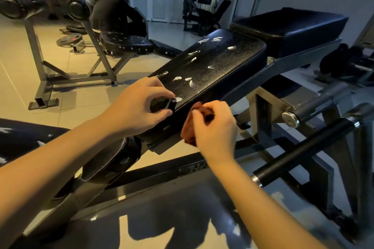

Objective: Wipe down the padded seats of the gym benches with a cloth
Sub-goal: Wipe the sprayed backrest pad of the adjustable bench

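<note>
cloth (187,129) is gripped in right hand (214,127) at near end of padded seat (222,62); its length runs away up-right. dark object (159,105) is pinched in left hand (137,105).

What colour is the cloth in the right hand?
The cloth is reddish-brown; it shows in the head view.

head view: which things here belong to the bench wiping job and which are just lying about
Job: cloth in right hand; padded seat with white smears; left hand, gripping a small dark object at the seat's near edge.
Lying about: weight plates on the floor; roller bar; far machine.
</note>
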